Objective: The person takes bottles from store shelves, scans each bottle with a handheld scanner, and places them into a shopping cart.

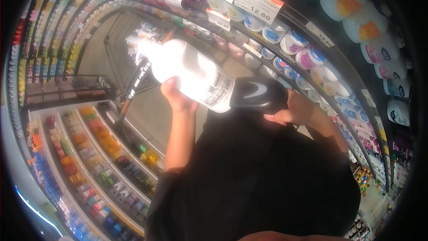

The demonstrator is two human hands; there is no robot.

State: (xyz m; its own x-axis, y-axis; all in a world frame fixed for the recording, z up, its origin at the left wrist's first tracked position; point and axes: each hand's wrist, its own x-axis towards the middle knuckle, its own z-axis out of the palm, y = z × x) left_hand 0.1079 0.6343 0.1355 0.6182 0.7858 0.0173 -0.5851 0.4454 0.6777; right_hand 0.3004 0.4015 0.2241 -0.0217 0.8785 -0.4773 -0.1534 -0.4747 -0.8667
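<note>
A white bottle, its upper part washed out by glare, lies tilted across the middle of the view. My left hand holds it from below, thumb against its side. Printed text and a barcode-like label show near its lower right end. Beside that end is a black device with a light curved mark, and the two seem to touch. The fingers of my right hand are wrapped round the device's right end, some of them hidden behind it.
Shelves of bottles and jars with price tags run along the upper right. Lower left, a tiered white shelf carries many small colourful packs. A wire shopping cart holding white packages stands beyond the bottle.
</note>
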